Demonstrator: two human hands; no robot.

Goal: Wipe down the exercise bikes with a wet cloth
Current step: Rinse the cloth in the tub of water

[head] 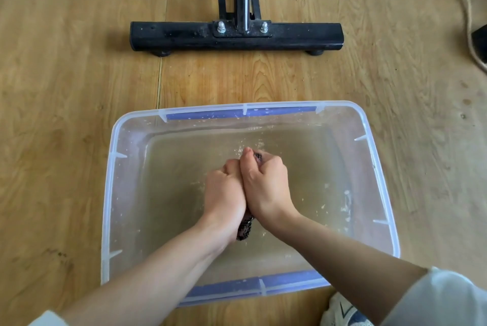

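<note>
Both hands are pressed side by side above the middle of the clear plastic tub [113, 167], fingers curled tight round a dark cloth [245, 228]. The left hand [224, 191] grips its near part and the right hand [266, 183] its far part. The cloth runs between the palms: one end sticks out at six o'clock of the hands, by the wrists, and a small bit shows at twelve o'clock, past the right knuckles. Cloudy water [316, 167] fills the bottom of the tub. The tub sits on a wooden floor [66, 88]. At twelve o'clock of the tub, apart from it, stands the exercise bike's black base bar [184, 35]. A rope [469, 9] trails at two o'clock, and a shoe [340, 310] shows at five o'clock.
</note>
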